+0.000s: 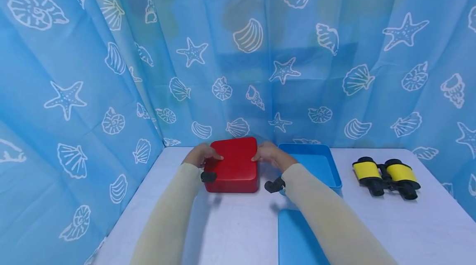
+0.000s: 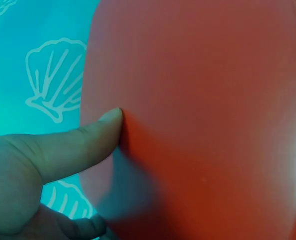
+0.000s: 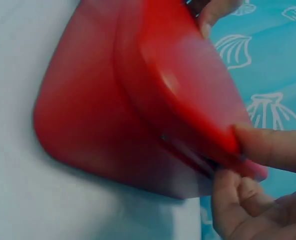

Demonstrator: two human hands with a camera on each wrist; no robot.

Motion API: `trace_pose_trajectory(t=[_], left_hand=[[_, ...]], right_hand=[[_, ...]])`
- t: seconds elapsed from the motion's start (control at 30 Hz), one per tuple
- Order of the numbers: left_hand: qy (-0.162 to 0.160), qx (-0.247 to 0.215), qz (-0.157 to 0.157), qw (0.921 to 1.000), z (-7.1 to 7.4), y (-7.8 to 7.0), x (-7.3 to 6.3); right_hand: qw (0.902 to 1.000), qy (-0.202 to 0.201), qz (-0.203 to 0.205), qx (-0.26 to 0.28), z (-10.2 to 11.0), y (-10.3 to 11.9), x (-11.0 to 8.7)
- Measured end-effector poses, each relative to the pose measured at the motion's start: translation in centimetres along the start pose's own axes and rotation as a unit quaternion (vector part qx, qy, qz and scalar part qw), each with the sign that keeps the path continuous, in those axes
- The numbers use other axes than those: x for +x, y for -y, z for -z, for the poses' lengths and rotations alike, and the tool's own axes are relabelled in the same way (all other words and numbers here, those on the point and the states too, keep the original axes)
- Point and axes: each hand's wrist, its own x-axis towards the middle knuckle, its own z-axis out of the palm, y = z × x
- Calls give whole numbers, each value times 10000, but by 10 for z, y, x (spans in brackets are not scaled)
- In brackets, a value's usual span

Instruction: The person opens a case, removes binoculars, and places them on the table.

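Observation:
A red lidded box point(image 1: 232, 185) stands on the white table, its red lid point(image 1: 236, 159) on top. In the right wrist view a narrow dark gap shows under the lid's rim beside the fingers. My left hand point(image 1: 202, 155) grips the lid's left side, thumb on top, as the left wrist view shows; its other fingers are mostly hidden at the edge. At the right side my right hand point(image 3: 262, 185) pinches the lid's rim, thumb above and fingers beneath. What is inside the box is hidden.
Right of the red box sits an open blue box point(image 1: 310, 159). A flat blue lid point(image 1: 297, 240) lies nearer, partly under the right forearm. Yellow and black binoculars point(image 1: 386, 176) lie at the far right. A blue curtain point(image 1: 238, 58) with shell prints hangs behind the table.

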Motion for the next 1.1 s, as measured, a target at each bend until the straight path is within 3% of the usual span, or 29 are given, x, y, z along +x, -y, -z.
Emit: trace_pose_trajectory(t=[0.23, 0.6, 0.93, 1.1], left_hand=[[-208, -126, 98, 9997, 4, 6, 0], [-439, -243, -290, 9983, 4, 6, 10], [-644, -104, -557, 9963, 4, 11, -1], [-669, -217, -747, 9947, 8, 14, -7]], right_hand=[[9996, 204, 100, -191, 0, 4, -5], [9999, 70, -37, 108, 2, 2, -7], [9990, 320, 36, 310, 0, 4, -19], [9996, 216, 32, 178, -2, 8, -27]])
